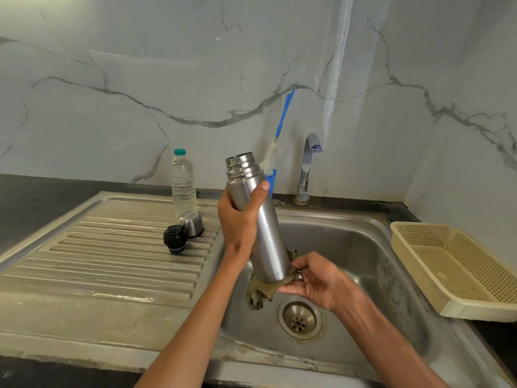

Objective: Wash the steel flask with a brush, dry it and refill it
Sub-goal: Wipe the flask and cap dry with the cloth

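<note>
- Water bottle (pixel 183 180), steel cup (pixel 191 223), black stopper (pixel 175 238): on the draining board, left.
- Left hand (pixel 237 219): grips the steel flask (pixel 258 219) upper body; flask uncapped, tilted, over the sink (pixel 363 247).
- Right hand (pixel 316 278): presses an olive cloth (pixel 261 289) round the flask's base.
- Blue-handled brush (pixel 275 152): far, leaning on the wall.
- Tap (pixel 307 166).
- Cream basket (pixel 453 270): right.

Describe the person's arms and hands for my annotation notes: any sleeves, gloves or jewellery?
Both forearms are bare as far as the picture shows; no sleeve reaches into view. No gloves on either of the hands. The right hand wears a dark, metallic-looking ring on one finger. The left hand shows no ring, watch or band from this side.
</note>
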